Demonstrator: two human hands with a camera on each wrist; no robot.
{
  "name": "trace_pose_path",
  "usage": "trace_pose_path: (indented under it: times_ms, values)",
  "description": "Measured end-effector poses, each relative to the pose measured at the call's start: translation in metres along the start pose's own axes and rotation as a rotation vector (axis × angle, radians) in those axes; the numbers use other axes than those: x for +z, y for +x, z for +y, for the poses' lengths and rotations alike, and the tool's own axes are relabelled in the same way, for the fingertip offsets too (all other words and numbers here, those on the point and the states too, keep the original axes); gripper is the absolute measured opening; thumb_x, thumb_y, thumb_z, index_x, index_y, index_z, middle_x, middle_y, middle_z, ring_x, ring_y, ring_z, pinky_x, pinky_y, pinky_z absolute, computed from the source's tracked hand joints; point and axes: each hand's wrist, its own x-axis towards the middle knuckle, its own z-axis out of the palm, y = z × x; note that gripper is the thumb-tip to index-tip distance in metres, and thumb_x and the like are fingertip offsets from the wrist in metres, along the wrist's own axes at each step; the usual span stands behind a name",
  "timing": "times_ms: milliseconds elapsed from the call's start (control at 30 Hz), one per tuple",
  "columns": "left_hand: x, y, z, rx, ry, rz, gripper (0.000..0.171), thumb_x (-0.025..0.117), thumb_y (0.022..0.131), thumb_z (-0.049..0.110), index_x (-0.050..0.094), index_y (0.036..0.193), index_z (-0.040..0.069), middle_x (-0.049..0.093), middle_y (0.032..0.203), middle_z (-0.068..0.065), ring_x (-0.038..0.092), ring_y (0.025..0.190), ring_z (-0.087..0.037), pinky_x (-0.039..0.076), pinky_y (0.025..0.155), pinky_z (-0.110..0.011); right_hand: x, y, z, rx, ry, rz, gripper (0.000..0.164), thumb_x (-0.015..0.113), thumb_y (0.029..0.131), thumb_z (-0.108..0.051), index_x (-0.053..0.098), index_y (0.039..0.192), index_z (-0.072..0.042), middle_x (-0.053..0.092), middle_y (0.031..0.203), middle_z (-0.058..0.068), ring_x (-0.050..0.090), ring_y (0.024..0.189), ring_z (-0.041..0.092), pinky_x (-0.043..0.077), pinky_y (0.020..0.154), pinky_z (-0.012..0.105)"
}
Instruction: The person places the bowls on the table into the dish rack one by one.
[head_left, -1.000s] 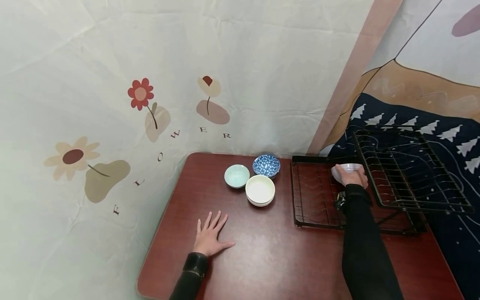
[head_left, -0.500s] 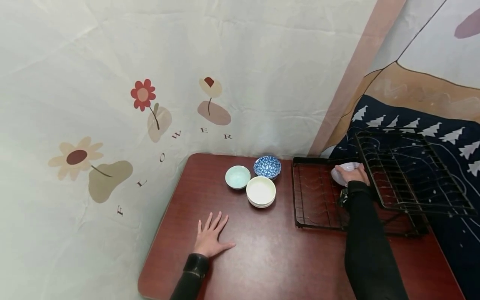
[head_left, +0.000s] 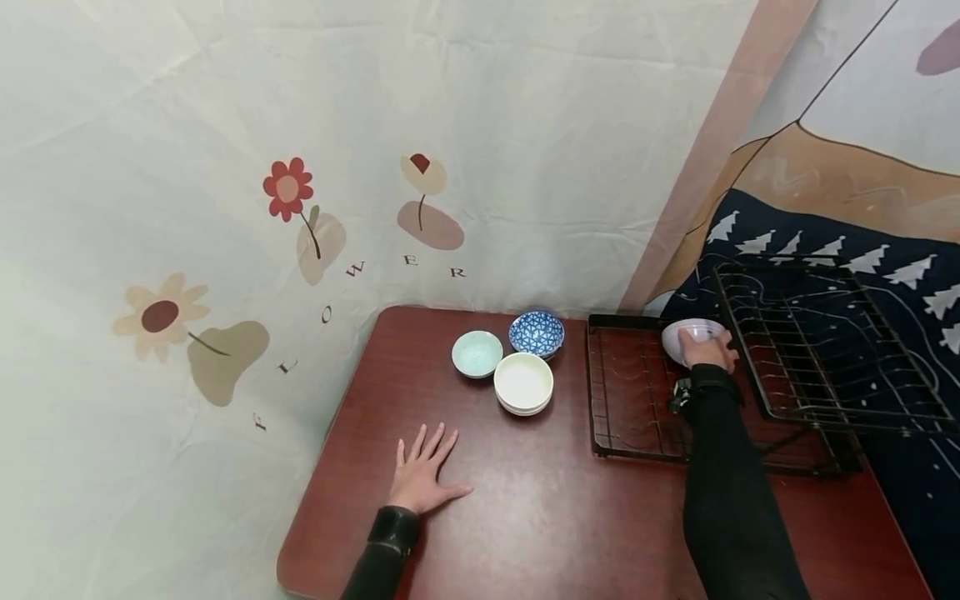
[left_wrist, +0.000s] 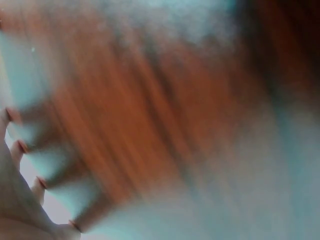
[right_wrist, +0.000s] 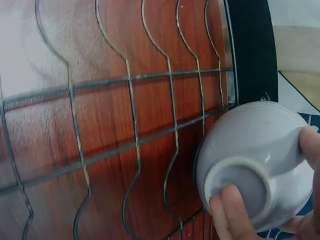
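My right hand (head_left: 709,352) holds a whitish bowl (head_left: 673,336) over the back of the black wire dish rack (head_left: 630,455), just left of its raised upper tier. In the right wrist view the bowl (right_wrist: 250,127) is tilted so its ringed foot faces the camera. Two fingertips press within the foot ring, and another digit lies against the bowl's outer side. The bowl overlaps the rack's black rear bar in that view. On the table, my left hand (head_left: 418,483) rests palm down, fingers spread, holding nothing. Only its edge and fingertips show in the left wrist view.
Left of the rack, a pale green bowl (head_left: 477,354), a blue-patterned bowl (head_left: 536,334) and stacked cream bowls (head_left: 523,383) stand close together on the reddish-brown table (head_left: 540,517). The upper wire tier (head_left: 832,367) overhangs the rack's right side. A printed cloth (head_left: 562,150) hangs behind.
My right hand has shifted slightly at the back of the rack, and the bowl's tilt has changed in its grip. The left hand and the other bowls stay where they were.
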Motion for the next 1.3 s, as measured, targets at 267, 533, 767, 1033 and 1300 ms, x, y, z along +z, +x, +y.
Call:
trace_pose_path:
  times_ms: [267,533,767,1033,1300]
  values:
    - [-0.001,-0.001,0.002,0.001,0.018,-0.013,0.107,0.08,0.082,0.078,0.042,0.172,0.034,0.035,0.183,-0.002,0.023,0.173,-0.039,0.013,0.134,-0.077,-0.001,0.004,0.01,-0.024,0.037,-0.029,0.104,0.043,0.109,-0.056,-0.018,0.173,-0.001,-0.004,0.172,0.051,0.018,0.157,0.074,0.025,0.133,0.073]
    - [-0.001,-0.001,0.003,0.0,0.032,-0.017,0.107,0.08,0.083,0.079,0.043,0.172,0.033,0.035,0.183,-0.003,0.024,0.172,-0.04,0.015,0.134,-0.077,-0.002,0.007,0.015,-0.036,0.042,-0.03,0.106,0.044,0.109,-0.056,-0.021,0.173,-0.003,-0.008,0.174,0.05,0.014,0.159,0.073,0.022,0.133,0.074]
    - [-0.004,-0.001,0.004,-0.007,0.018,-0.026,0.107,0.08,0.083,0.077,0.042,0.172,0.032,0.034,0.183,-0.003,0.022,0.173,-0.04,0.012,0.134,-0.077,-0.003,0.004,0.013,-0.04,-0.014,-0.008,0.108,0.048,0.107,-0.058,-0.014,0.174,0.0,0.003,0.173,0.05,0.02,0.159,0.07,0.026,0.132,0.073]
    - [-0.001,-0.001,0.0,0.004,0.014,-0.007,0.107,0.079,0.082,0.079,0.042,0.172,0.033,0.034,0.183,-0.002,0.022,0.173,-0.04,0.013,0.134,-0.077,-0.003,0.001,0.012,-0.057,-0.039,-0.004,0.109,0.05,0.107,-0.057,-0.011,0.174,0.003,0.005,0.174,0.049,0.016,0.162,0.066,0.024,0.133,0.072]
    - [-0.001,0.0,0.0,0.0,-0.005,-0.007,0.107,0.079,0.082,0.078,0.043,0.172,0.032,0.034,0.183,-0.002,0.022,0.173,-0.04,0.011,0.134,-0.077,0.0,-0.003,0.015,-0.087,-0.031,0.031,0.106,0.052,0.107,-0.054,-0.007,0.174,0.003,0.006,0.175,0.046,0.016,0.163,0.065,0.023,0.134,0.072]
